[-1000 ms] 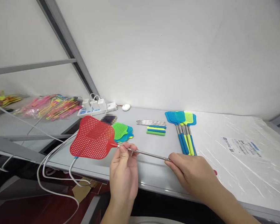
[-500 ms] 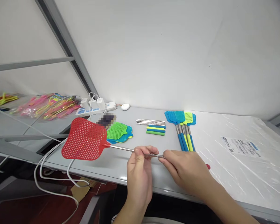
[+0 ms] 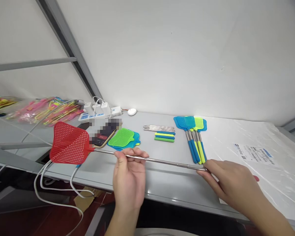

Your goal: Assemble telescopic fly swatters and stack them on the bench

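A red fly swatter (image 3: 70, 144) with a perforated head and a telescopic metal rod stretches across both hands above the table. My left hand (image 3: 130, 173), palm up, pinches the thin rod between thumb and fingers. Around the thicker end of the rod my right hand (image 3: 232, 182) is closed; it covers most of the handle, whose red tip shows past it. Behind the rod lie green and blue swatter heads (image 3: 123, 137), several loose metal rods (image 3: 158, 128) and several coloured grip sleeves (image 3: 164, 136). Assembled swatters (image 3: 195, 137) with blue and yellow-green grips lie in a bunch.
A phone (image 3: 104, 136), partly blurred out, lies beside the swatter heads. A power strip (image 3: 93, 116) with white plugs and a round white device (image 3: 132, 112) stand near the wall. Plastic-wrapped white board (image 3: 260, 183) covers the right side. Bagged colourful items (image 3: 56, 111) and loose cables (image 3: 39, 186) are at left.
My hands have moved apart, left hand leftward and right hand rightward, and the swatter's rod has grown longer. The red head has shifted left, uncovering more of the phone.
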`<action>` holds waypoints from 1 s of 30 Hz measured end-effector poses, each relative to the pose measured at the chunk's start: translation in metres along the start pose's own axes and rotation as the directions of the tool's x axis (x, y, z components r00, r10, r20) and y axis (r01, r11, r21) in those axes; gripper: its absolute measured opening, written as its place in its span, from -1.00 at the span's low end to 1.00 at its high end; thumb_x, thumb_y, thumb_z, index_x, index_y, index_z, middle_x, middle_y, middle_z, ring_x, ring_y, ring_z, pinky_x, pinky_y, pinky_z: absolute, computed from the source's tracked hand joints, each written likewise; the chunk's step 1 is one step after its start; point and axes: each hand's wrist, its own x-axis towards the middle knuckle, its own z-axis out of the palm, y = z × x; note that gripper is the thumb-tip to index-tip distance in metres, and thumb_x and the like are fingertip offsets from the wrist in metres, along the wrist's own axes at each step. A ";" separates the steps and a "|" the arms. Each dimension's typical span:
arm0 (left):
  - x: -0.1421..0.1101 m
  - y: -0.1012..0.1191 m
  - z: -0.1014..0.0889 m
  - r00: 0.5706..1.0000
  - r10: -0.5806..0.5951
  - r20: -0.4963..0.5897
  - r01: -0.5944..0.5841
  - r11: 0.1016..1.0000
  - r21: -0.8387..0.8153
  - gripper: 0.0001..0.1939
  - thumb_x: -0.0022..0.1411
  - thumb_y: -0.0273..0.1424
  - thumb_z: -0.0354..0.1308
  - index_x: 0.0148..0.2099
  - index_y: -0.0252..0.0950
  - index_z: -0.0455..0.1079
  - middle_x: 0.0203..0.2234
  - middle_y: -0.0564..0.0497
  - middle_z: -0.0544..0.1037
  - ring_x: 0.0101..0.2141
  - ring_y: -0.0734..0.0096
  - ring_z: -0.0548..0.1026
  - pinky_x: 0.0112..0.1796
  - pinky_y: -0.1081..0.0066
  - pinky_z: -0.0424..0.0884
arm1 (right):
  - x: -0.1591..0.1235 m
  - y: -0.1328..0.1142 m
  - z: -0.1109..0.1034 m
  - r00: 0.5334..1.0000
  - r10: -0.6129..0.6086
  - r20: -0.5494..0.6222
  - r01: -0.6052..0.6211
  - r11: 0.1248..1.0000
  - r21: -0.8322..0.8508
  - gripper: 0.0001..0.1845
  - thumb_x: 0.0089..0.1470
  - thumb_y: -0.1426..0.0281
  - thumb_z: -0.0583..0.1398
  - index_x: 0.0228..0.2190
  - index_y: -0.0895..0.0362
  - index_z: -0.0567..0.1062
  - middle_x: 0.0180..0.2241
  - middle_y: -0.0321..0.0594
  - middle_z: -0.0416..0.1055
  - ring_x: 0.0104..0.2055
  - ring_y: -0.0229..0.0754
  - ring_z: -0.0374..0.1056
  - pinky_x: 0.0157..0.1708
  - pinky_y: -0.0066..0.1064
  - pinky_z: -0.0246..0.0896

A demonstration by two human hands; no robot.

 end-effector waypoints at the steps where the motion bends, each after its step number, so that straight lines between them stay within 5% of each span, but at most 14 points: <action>1: -0.004 -0.007 0.002 1.000 -0.028 -0.013 0.028 1.000 -0.002 -0.65 0.28 -0.09 0.09 -0.34 -0.28 0.42 -0.43 0.06 0.49 -0.37 0.42 0.51 -0.22 0.33 0.47 | 0.001 0.000 0.000 1.000 0.004 0.000 -0.004 1.000 -0.005 -0.61 0.30 0.17 0.00 -0.52 0.08 0.24 -0.66 -0.41 0.21 -0.65 -0.28 0.13 -0.57 -0.41 -0.19; 9: -0.032 -0.039 0.010 0.940 -0.315 0.130 0.288 0.939 0.189 -0.64 0.35 -0.13 0.02 -0.10 -0.32 0.44 -0.18 -0.19 0.59 -0.15 0.18 0.56 -0.06 0.19 0.39 | 0.026 -0.020 0.004 0.998 -0.064 -0.015 0.064 0.998 0.012 -0.68 0.31 0.23 0.02 -0.43 0.08 0.38 -0.57 -0.37 0.28 -0.56 -0.26 0.20 -0.51 -0.37 -0.13; 16: -0.031 -0.040 0.011 0.948 -0.285 0.145 0.244 0.937 0.249 -0.62 0.36 -0.11 -0.03 -0.19 -0.33 0.42 -0.16 -0.20 0.59 -0.11 0.15 0.55 -0.01 0.14 0.35 | 0.040 -0.036 0.015 0.998 -0.053 -0.023 0.053 0.999 -0.005 -0.70 0.34 0.28 -0.05 -0.31 0.09 0.42 -0.50 -0.32 0.28 -0.56 -0.25 0.13 -0.57 -0.38 -0.21; 20: -0.032 -0.039 0.009 0.947 -0.265 0.184 0.206 0.936 0.286 -0.63 0.37 -0.13 -0.02 -0.28 -0.31 0.41 -0.19 -0.17 0.59 -0.08 0.18 0.52 0.00 0.17 0.34 | 0.039 -0.043 0.022 0.994 -0.094 -0.054 0.095 0.995 0.021 -0.68 0.34 0.29 -0.04 -0.41 0.10 0.36 -0.54 -0.33 0.24 -0.56 -0.26 0.11 -0.56 -0.38 -0.24; 30: -0.016 -0.014 0.006 0.980 -0.036 0.197 -0.004 0.981 0.196 -0.63 0.38 -0.16 -0.03 -0.35 -0.29 0.38 -0.48 0.03 0.51 -0.36 0.36 0.55 -0.15 0.23 0.47 | 0.026 -0.035 0.017 0.996 -0.073 -0.055 0.071 0.997 -0.026 -0.61 0.35 0.23 -0.07 -0.50 0.08 0.22 -0.61 -0.38 0.19 -0.62 -0.26 0.06 -0.58 -0.37 -0.31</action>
